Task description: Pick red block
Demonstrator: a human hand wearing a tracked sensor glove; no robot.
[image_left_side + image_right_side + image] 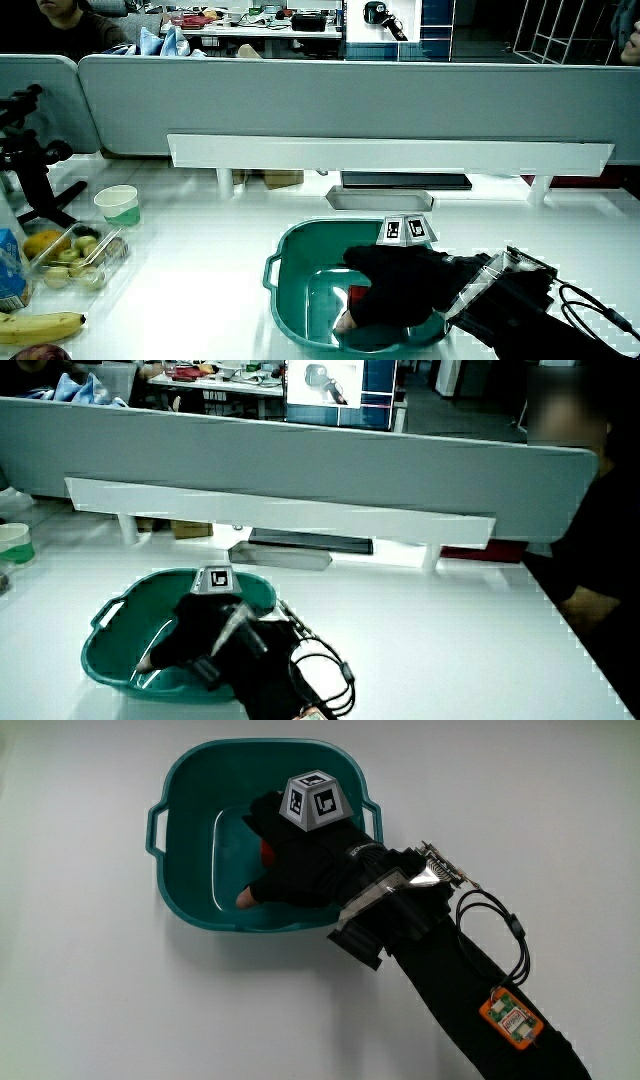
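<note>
The grip [295, 870] is down in the teal tub [185, 790], closing around the red block [264, 851]. Looks like the grasp step; next it needs a firm hold, then a straight lift clear of the rim.

No readable text, brand or number anywhere; the cube [316, 801] on the hand [300, 865] carries only black-and-white square marker patterns, and the orange tag [511, 1017] print is too small to read
</note>
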